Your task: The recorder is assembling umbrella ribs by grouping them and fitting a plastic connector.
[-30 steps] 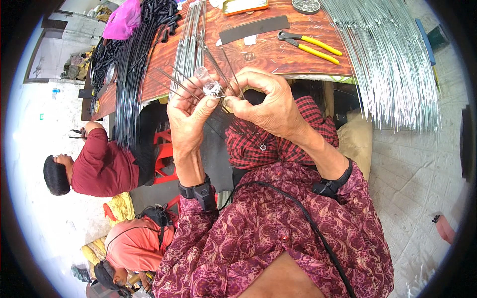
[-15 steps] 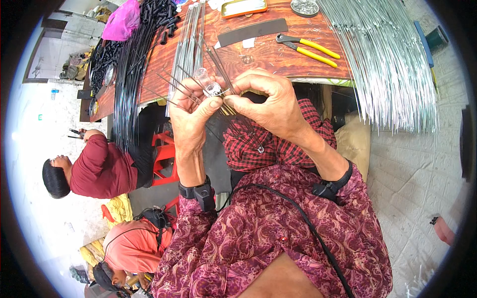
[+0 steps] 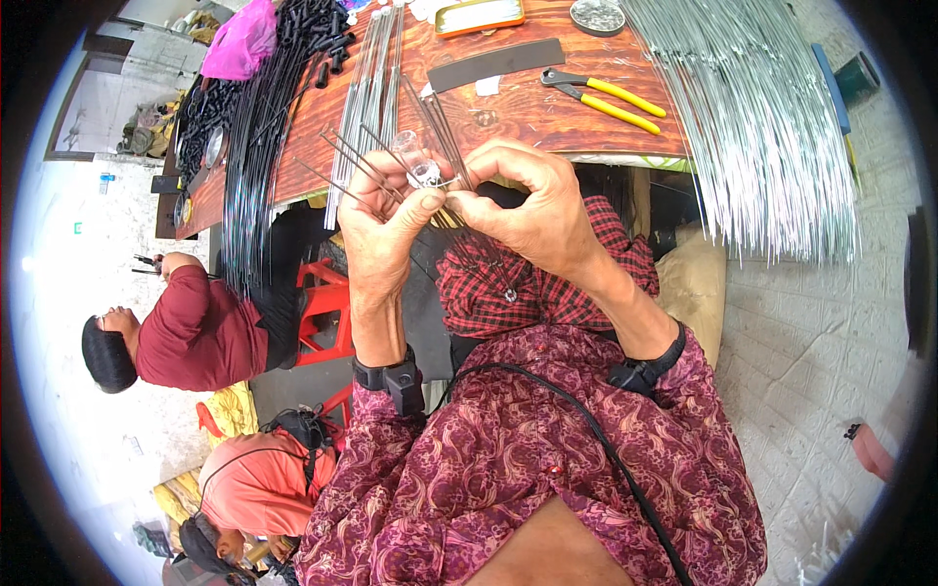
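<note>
Above my lap, my left hand (image 3: pixel 383 227) pinches a small clear plastic tubular piece (image 3: pixel 424 174) with a whitish ring at its mouth. Thin dark metal rods (image 3: pixel 357 156) fan out between its fingers. My right hand (image 3: pixel 528 200) meets it from the other side, thumb and forefinger closed on a thin light wire (image 3: pixel 447 182) at the ring. More dark rods (image 3: pixel 437 112) rise past the right fingertips. Below the hands others converge toward a small pale tip (image 3: pixel 509 295) over the checked cloth on my lap. The fingers partly hide where rods and plastic piece join.
On the wooden table (image 3: pixel 518 127) lie yellow-handled pincers (image 3: pixel 606 101), a dark flat bar (image 3: pixel 496 64), a tray (image 3: pixel 479 15) and a round tin (image 3: pixel 597 15). Silvery rods (image 3: pixel 752 137) overhang the right edge; black rods (image 3: pixel 256 186) overhang the left. Two people (image 3: pixel 200 327) are at left.
Both hands have shifted slightly right with the clear piece and rods, and the fanned rods have tilted a little. The grip looks the same.
</note>
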A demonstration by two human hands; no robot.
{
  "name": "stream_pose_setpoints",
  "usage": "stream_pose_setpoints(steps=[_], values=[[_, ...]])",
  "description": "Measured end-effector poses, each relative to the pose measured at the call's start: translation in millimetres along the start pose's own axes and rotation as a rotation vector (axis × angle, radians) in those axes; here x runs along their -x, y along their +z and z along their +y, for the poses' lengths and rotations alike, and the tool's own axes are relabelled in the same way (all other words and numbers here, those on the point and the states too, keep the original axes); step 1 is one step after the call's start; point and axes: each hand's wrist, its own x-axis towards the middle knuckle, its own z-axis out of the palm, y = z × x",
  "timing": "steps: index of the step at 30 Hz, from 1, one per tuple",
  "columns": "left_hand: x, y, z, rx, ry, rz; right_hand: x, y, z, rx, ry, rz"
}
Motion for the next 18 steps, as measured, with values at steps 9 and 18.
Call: stream_pose_setpoints(steps=[9, 18], values=[[-0.4, -3.1, 6.3, -0.009, 0.0, -0.06, -5.0, -9.2, 4.3, -0.235, 0.346, -0.192], [-2.3, 2.7, 11.5, -0.271, -0.017, -0.053, -4.0, 0.5, 34.2, -0.502, 0.452, -0.161]])
